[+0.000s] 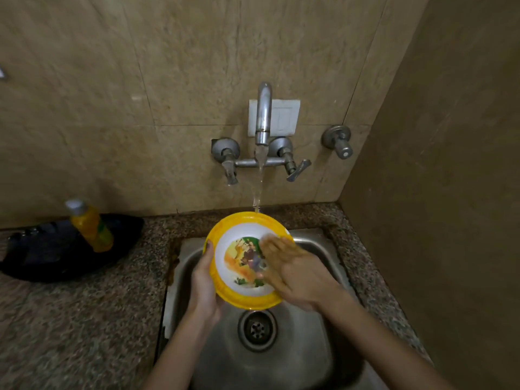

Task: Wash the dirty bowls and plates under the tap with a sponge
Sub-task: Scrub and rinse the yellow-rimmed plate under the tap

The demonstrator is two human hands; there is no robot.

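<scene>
The person is standing at the sink (295, 347), holding a yellow-rimmed plate (239, 260) tilted over the basin. The left hand (204, 282) is gripping the rim at 9 o'clock, thumb hooked over the edge. The right hand (292, 271) is lying flat on the plate's face from 3 o'clock, fingers straight and blurred; no sponge is showing, though one could be hidden beneath. Water (258, 190) from the tap (264, 116) is striking the rim at 12 o'clock. To my eye, this is going best with the plate tipped so the stream is crossing the orange smears, the left grip firm against slipping. A yellow bottle (91, 226) is standing at the plate's 9 o'clock.
</scene>
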